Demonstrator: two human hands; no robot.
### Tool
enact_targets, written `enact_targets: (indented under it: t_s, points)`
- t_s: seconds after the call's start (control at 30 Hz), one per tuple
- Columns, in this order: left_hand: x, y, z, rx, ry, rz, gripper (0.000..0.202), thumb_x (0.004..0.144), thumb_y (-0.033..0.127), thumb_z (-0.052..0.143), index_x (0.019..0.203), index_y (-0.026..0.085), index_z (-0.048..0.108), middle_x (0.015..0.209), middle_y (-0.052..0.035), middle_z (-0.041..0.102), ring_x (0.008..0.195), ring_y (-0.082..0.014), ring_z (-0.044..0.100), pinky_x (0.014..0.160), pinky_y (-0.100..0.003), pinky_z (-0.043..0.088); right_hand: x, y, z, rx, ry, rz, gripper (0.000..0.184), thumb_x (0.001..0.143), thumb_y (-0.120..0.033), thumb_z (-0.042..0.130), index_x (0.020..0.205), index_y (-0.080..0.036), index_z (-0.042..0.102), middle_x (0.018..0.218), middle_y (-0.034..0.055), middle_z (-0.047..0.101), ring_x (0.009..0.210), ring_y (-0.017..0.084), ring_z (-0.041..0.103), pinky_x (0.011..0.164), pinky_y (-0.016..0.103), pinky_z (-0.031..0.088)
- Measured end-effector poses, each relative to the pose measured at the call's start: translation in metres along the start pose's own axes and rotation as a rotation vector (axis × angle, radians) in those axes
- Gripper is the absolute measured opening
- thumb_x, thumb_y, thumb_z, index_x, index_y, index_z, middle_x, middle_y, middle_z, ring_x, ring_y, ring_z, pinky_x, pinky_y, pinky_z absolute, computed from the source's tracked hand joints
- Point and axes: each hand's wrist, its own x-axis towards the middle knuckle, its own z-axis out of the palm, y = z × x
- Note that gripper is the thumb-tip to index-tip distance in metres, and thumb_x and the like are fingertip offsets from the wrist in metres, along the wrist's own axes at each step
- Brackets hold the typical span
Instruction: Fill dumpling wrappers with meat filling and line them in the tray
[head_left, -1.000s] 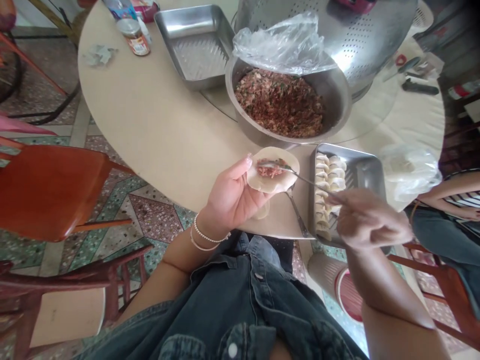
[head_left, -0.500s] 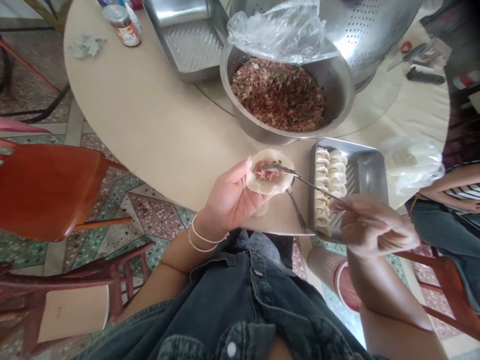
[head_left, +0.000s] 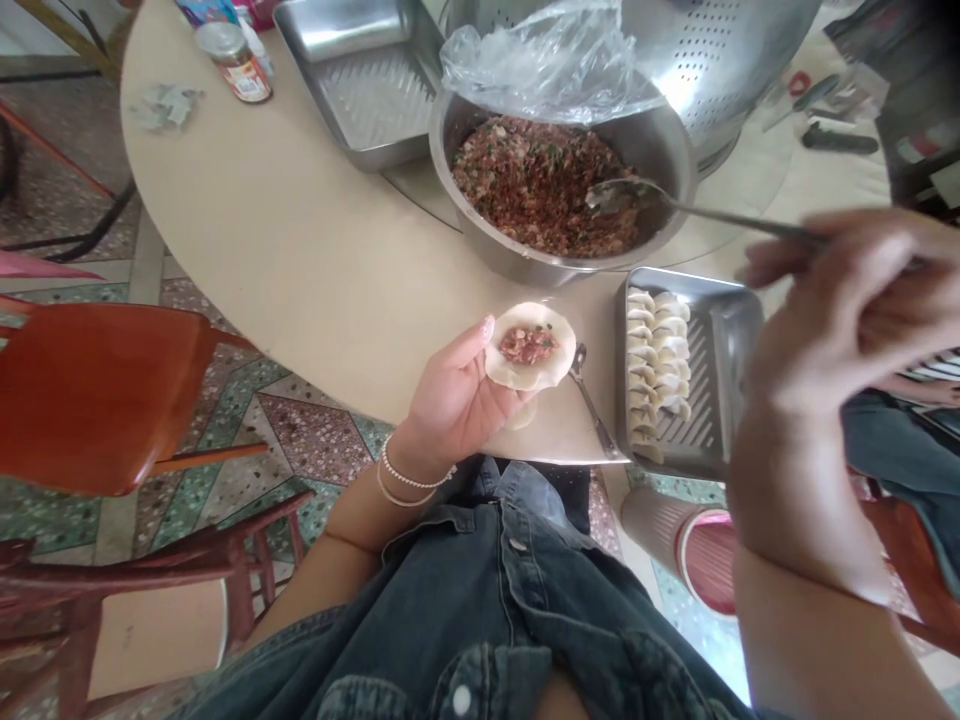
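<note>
My left hand point(head_left: 461, 395) holds a round dumpling wrapper point(head_left: 555, 365) flat on its fingers, thumb at the rim. A mound of minced meat filling point(head_left: 527, 345) lies in the wrapper's middle. My right hand point(head_left: 847, 300), slightly blurred, grips the handle of a metal spoon point(head_left: 720, 215). The spoon's bowl is over the meat in a large steel basin point(head_left: 517, 262); whether it touches the meat I cannot tell. Below my right hand a metal tray point(head_left: 724, 375) carries two rows of folded dumplings point(head_left: 670, 345). A second spoon point(head_left: 592, 400) lies on the table left of the tray.
A plastic bag point(head_left: 547, 70) drapes over the basin's far rim, before a perforated steel colander point(head_left: 712, 60). Another steel tray point(head_left: 382, 100) and a jar point(head_left: 236, 65) stand at the back left. A bin point(head_left: 675, 540) is below the table edge. A person sits at the right.
My right hand has moved the spoon from the wrapper up and away to the basin. The filling stays behind in the wrapper. My left hand has hardly moved.
</note>
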Motion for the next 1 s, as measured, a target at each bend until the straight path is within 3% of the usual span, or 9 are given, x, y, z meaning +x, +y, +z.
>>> enact_targets:
  t_s: [0.1, 0.2, 0.37, 0.43, 0.53, 0.6, 0.7, 0.87, 1.0]
  points:
    - [-0.003, -0.001, -0.001, 0.038, -0.012, -0.037, 0.043, 0.099, 0.03, 0.031, 0.106, 0.004, 0.064, 0.117, -0.0165, 0.07, 0.134, -0.0297, 0.049, 0.116, -0.044, 0.038, 0.036, 0.028, 0.017, -0.201, -0.22, -0.129, 0.041, 0.094, -0.049, 0.047, 0.095, -0.016, 0.072, 0.081, 0.0101, 0.068, 0.081, 0.018, 0.062, 0.075, 0.036, 0.048]
    - [-0.006, -0.001, -0.002, 0.068, 0.001, -0.044, 0.044, 0.099, 0.03, 0.03, 0.104, 0.005, 0.066, 0.112, -0.0147, 0.072, 0.131, -0.0289, 0.052, 0.115, -0.043, 0.038, 0.055, 0.049, 0.032, -0.37, -0.408, -0.117, 0.037, 0.091, -0.047, 0.053, 0.087, -0.016, 0.074, 0.084, 0.0122, 0.066, 0.093, 0.02, 0.059, 0.086, 0.037, 0.046]
    - [-0.01, 0.004, -0.017, 0.096, 0.118, 0.062, 0.039, 0.098, 0.027, 0.034, 0.1, 0.007, 0.068, 0.103, -0.0123, 0.075, 0.124, -0.0275, 0.058, 0.111, -0.043, 0.044, 0.03, 0.029, 0.028, -0.404, -0.294, -0.235, 0.053, 0.089, -0.058, 0.047, 0.116, -0.016, 0.066, 0.11, 0.0173, 0.058, 0.11, 0.026, 0.052, 0.099, 0.048, 0.037]
    - [-0.01, 0.008, -0.026, 0.119, 0.178, 0.134, 0.038, 0.098, 0.027, 0.035, 0.102, 0.007, 0.068, 0.102, -0.012, 0.075, 0.121, -0.0257, 0.061, 0.109, -0.041, 0.046, 0.008, 0.012, 0.021, -0.343, -0.286, -0.331, 0.05, 0.09, -0.06, 0.043, 0.104, -0.018, 0.068, 0.103, 0.0139, 0.058, 0.107, 0.026, 0.052, 0.097, 0.048, 0.038]
    - [-0.009, 0.012, -0.034, 0.149, 0.224, 0.2, 0.04, 0.098, 0.027, 0.033, 0.115, 0.008, 0.064, 0.106, -0.0121, 0.074, 0.119, -0.0221, 0.062, 0.108, -0.037, 0.046, -0.021, -0.004, 0.019, -0.317, -0.653, -0.456, 0.053, 0.089, -0.065, 0.041, 0.083, -0.022, 0.071, 0.108, 0.0107, 0.061, 0.103, 0.026, 0.053, 0.09, 0.047, 0.039]
    - [-0.009, 0.012, -0.035, 0.15, 0.226, 0.206, 0.042, 0.098, 0.026, 0.031, 0.123, 0.009, 0.06, 0.107, -0.012, 0.074, 0.117, -0.0204, 0.064, 0.108, -0.036, 0.046, -0.032, -0.007, 0.025, -0.366, -0.91, -0.432, 0.058, 0.086, -0.071, 0.04, 0.097, -0.025, 0.074, 0.131, 0.0112, 0.053, 0.114, 0.031, 0.049, 0.091, 0.05, 0.037]
    - [-0.008, 0.01, -0.033, 0.134, 0.231, 0.19, 0.042, 0.098, 0.024, 0.031, 0.124, 0.009, 0.06, 0.104, -0.012, 0.075, 0.11, -0.0198, 0.067, 0.106, -0.035, 0.048, -0.037, -0.006, 0.037, -0.421, -1.074, -0.334, 0.072, 0.083, -0.078, 0.032, 0.112, -0.025, 0.071, 0.148, 0.0135, 0.038, 0.129, 0.037, 0.038, 0.098, 0.056, 0.032]
    - [-0.006, 0.007, -0.032, 0.131, 0.233, 0.214, 0.041, 0.098, 0.025, 0.033, 0.123, 0.011, 0.061, 0.106, -0.0117, 0.075, 0.115, -0.0206, 0.065, 0.105, -0.035, 0.049, -0.034, -0.01, 0.047, -0.47, -1.115, -0.306, 0.084, 0.083, -0.08, 0.02, 0.099, -0.019, 0.075, 0.147, 0.0144, 0.041, 0.128, 0.038, 0.037, 0.101, 0.058, 0.029]
    - [-0.005, 0.006, -0.028, 0.09, 0.244, 0.227, 0.04, 0.099, 0.025, 0.032, 0.119, 0.013, 0.064, 0.102, -0.0104, 0.075, 0.118, -0.0218, 0.063, 0.105, -0.036, 0.048, -0.042, -0.023, 0.033, -0.385, -0.91, -0.318, 0.081, 0.085, -0.077, 0.017, 0.12, -0.024, 0.068, 0.14, 0.0129, 0.047, 0.12, 0.034, 0.044, 0.095, 0.052, 0.032]
